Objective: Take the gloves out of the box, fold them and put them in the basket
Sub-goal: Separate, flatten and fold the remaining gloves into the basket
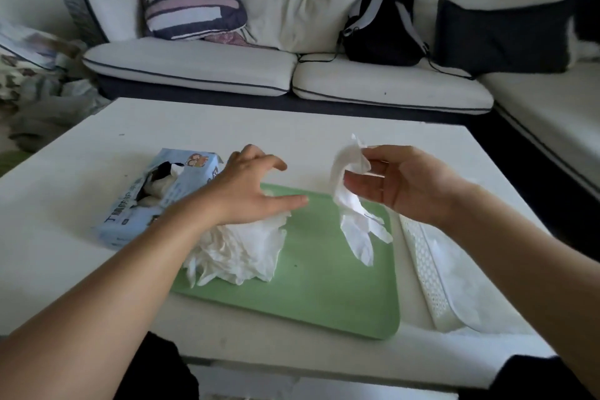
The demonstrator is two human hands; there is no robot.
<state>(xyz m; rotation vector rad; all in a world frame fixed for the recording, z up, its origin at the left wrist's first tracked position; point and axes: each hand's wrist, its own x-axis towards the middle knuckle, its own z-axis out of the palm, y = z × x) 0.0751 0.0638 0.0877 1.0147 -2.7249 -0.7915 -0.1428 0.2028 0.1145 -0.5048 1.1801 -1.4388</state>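
A light blue glove box [152, 195] with a torn-open top lies on the white table at the left, more white gloves showing inside. A pile of white gloves [240, 247] rests on the left part of a green tray [324, 286]. My left hand [250, 185] hovers just above that pile, fingers spread and holding nothing. My right hand [402, 182] pinches the cuff of one white glove [354, 214], which hangs down with its fingers touching the tray. A white perforated basket [428, 273] stands to the right of the tray, partly hidden by my right forearm.
The white table [97, 269] reaches its near edge just below the tray. Behind it stands a white sofa [373, 88] with cushions and a black backpack [380, 29]. Crumpled cloth lies on the floor at the far left.
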